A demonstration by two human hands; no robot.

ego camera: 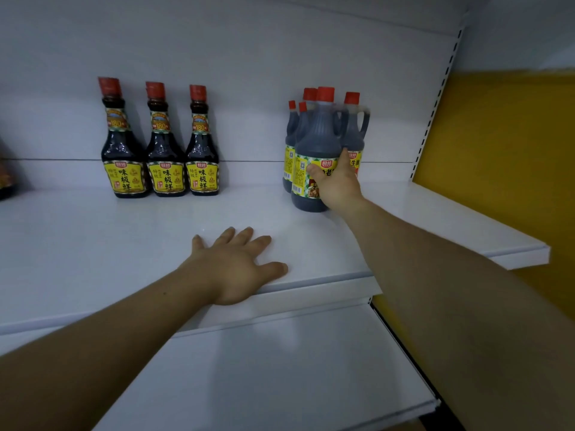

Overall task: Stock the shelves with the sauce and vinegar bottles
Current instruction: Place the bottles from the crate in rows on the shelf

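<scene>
Right hand: grip curling round front jug; best sliding it upright, label outward, against far jugs. Left hand: lying spread on shelf.

厨邦 味极鲜 on yellow labels of three bottles, 180 on neck labels, 厨邦 on front jug

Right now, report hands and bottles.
Left hand flat on shelf, open. Right hand grips front jug, upright before other jugs. Three bottles stand apart, leftward.
</scene>
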